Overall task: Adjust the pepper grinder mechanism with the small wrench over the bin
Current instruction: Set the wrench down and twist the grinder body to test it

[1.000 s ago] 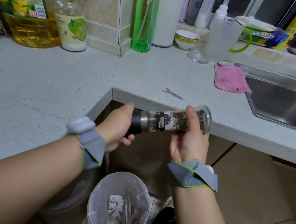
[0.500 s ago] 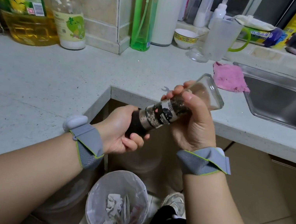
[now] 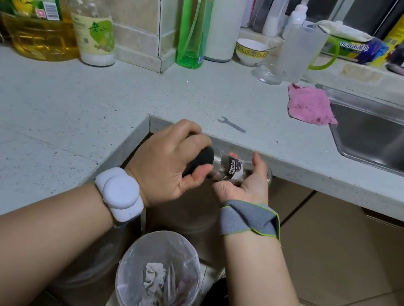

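The pepper grinder (image 3: 230, 169), a clear glass body with a black label and a black cap, lies roughly level just below the counter edge, above the bin (image 3: 158, 278). My left hand (image 3: 167, 166) grips the black cap end from above. My right hand (image 3: 246, 183) holds the glass body from underneath, palm up, thumb raised. The small flat wrench (image 3: 231, 125) lies alone on the counter (image 3: 70, 110) just behind the hands, untouched. The bin is lined with a clear bag and holds crumpled paper.
A pink cloth (image 3: 309, 105) lies beside the steel sink (image 3: 388, 140) at right. An oil bottle (image 3: 28, 9), a jar (image 3: 92, 21), a green spray bottle (image 3: 194, 19) and a measuring jug (image 3: 301, 53) stand along the back wall. Cabinet doors are below the counter.
The grinder went from tilted up at the right to lying level and lower. My left hand turned over onto the cap; my right hand rolled palm-up beneath the glass.
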{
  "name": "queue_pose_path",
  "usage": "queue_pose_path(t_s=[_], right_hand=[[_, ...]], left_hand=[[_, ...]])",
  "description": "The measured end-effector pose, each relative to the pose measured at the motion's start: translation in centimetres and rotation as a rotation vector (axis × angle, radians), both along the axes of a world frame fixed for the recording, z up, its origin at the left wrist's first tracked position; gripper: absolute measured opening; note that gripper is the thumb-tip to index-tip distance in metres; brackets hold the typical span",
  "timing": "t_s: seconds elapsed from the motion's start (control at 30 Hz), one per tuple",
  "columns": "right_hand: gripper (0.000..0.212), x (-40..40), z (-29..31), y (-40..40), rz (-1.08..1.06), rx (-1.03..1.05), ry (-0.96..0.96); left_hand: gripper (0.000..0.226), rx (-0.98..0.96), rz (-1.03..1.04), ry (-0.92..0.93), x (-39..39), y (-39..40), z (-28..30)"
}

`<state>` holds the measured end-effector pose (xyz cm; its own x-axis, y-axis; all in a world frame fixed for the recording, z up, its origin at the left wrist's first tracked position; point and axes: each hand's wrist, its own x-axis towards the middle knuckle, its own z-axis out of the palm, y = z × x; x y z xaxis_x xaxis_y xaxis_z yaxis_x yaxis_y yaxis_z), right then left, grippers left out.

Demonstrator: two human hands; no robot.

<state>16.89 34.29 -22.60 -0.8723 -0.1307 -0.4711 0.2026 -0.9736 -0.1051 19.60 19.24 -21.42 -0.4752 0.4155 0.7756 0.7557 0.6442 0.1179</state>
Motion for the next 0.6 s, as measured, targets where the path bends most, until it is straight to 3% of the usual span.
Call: queue_pose_path(t_s=[0.1, 0.23, 0.33, 0.4, 0.5, 0.53, 0.6], right_hand=[[0.030, 0.4, -0.6, 0.0, -0.033, -0.025, -0.016], [0.015, 0.9, -1.0, 0.3, -0.118, -0.070, 0.027], [0.008, 1.4, -0.7, 0.6, -0.201, -0.082, 0.182], [0.012, 1.7, -0.2, 0.6, -0.215, 0.012, 0.339], [0.017, 2.1, 0.2, 0.4, -0.198, 0.125, 0.472], [0.018, 2.1, 0.3, 0.3, -0.193, 0.137, 0.489], [0.016, 2.0, 0.7, 0.3, -0.192, 0.126, 0.477]], left_hand=[[0.035, -0.002, -0.012, -0.037, -0.1, 0.0, -0.2], [0.039, 0.169, 0.011, -0.199, 0.0, 0.6, -0.9], [0.035, 0.359, 0.037, -0.325, -0.3, 1.3, -1.6], [0.030, 0.530, 0.080, -0.553, -0.9, 1.5, -1.9], [0.029, 0.852, 0.104, -1.066, -1.9, 1.6, -1.9], [0.029, 0.915, 0.118, -1.148, -2.0, 1.5, -1.7], [0.027, 0.899, 0.124, -1.095, -1.8, 1.6, -1.4]])
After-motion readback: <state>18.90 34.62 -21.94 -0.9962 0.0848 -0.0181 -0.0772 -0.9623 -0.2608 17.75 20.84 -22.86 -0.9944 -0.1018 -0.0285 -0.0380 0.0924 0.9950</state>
